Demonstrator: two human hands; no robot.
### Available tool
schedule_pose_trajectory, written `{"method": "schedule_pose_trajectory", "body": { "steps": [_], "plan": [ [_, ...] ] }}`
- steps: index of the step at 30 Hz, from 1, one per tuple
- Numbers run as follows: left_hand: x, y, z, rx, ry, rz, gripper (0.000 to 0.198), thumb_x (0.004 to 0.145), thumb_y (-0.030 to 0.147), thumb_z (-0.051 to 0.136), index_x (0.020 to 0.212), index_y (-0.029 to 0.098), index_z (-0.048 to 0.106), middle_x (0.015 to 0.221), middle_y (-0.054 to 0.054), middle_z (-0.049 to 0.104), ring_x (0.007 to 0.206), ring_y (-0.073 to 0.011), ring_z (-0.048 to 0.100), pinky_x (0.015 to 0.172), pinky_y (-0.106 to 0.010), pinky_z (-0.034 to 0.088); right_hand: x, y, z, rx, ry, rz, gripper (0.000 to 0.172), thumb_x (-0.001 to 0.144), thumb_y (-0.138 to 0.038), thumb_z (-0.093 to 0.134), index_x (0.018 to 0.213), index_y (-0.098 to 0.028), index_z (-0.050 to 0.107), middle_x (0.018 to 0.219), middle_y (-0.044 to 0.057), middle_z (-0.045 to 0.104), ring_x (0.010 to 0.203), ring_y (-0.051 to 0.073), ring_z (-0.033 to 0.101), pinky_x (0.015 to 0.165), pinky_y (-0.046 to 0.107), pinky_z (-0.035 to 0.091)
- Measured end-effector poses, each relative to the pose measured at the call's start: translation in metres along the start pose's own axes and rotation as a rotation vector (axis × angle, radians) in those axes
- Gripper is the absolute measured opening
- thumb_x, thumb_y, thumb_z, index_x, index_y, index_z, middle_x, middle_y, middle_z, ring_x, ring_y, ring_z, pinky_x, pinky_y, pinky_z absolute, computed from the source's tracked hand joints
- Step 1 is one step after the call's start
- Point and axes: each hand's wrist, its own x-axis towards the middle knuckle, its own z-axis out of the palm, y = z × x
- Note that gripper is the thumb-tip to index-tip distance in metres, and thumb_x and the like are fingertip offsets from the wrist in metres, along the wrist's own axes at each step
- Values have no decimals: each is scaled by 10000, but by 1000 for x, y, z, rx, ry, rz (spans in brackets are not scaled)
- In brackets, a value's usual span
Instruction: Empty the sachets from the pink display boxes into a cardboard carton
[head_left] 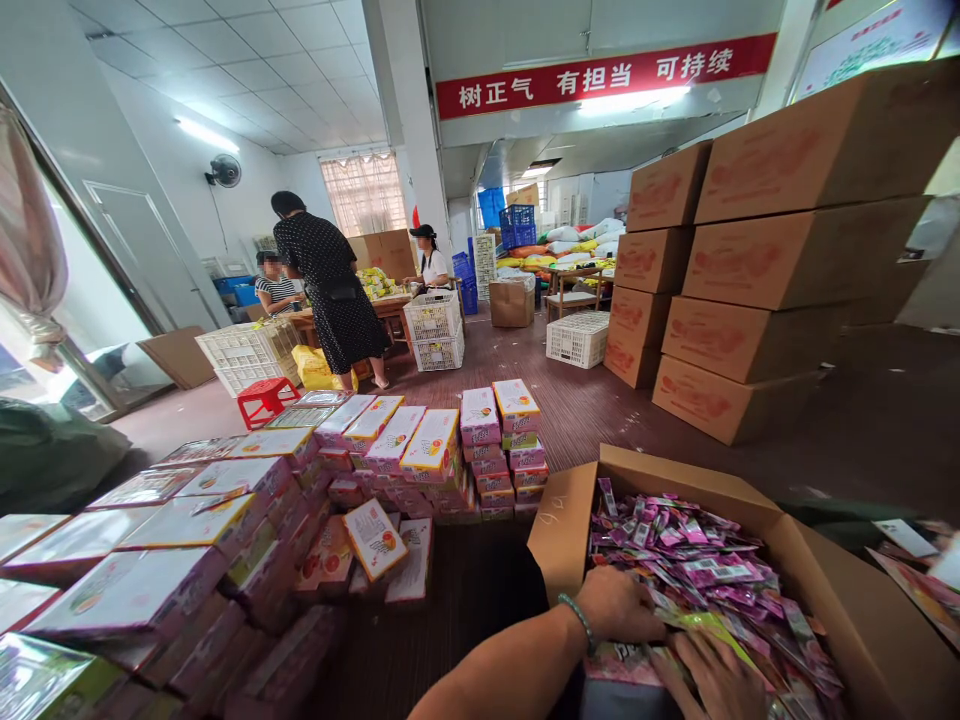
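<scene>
A large open carton (570, 510) sits in front of me, filled with a loose heap of small purple and pink sachets (697, 560). My left hand (622, 605), with a green bead bracelet at the wrist, is over the carton's near side; its fingers curl down and what they grip is hidden. Close beside it, my right hand (712, 675) has its fingers spread over the packets. A yellow-green packet (709, 630) lies between and beyond the hands. Under them is a small pink-and-grey box (622, 675), partly covered by my hands.
Stacked small printed boxes (247, 480) cover the floor at left and ahead, with a few loose boxes (375, 538) near me. Tall brown cartons (765, 250) stand at right. A red stool (266, 400), white crates (435, 330) and several people around a table (394, 300) are farther back.
</scene>
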Motion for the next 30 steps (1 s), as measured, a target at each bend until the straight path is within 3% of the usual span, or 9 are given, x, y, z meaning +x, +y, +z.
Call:
{"method": "schedule_pose_trajectory", "body": {
  "steps": [6,13,23,30],
  "plan": [
    [1,-1,3,8,21,-11,430,787,526,589,1006,208,779,1002,-117,769,985,-321,710,857,-385,565,-1,-1,0,47,-90,111,569,1009,-607,341,950,-240,771,998,79,746,1002,298,644,875,417,439],
    [1,-1,4,-16,44,-12,382,769,478,615,987,211,778,995,-104,771,989,-309,709,869,-372,561,3,-1,-3,5,-7,-4,468,1023,-504,373,925,-276,770,957,43,744,981,303,631,859,426,423],
    [4,-3,7,-11,52,10,405,786,495,590,990,201,780,970,-110,771,965,-321,713,856,-390,564,1,-3,-2,53,-35,95,550,1018,-593,355,928,-236,764,969,81,743,1021,313,629,887,431,427],
    [0,1,2,-33,35,-33,373,776,438,616,1028,218,780,982,-96,773,1003,-312,709,885,-377,558,12,-8,-12,39,-13,86,543,1025,-601,365,925,-226,744,963,76,734,989,296,629,851,408,425]
  ]
}}
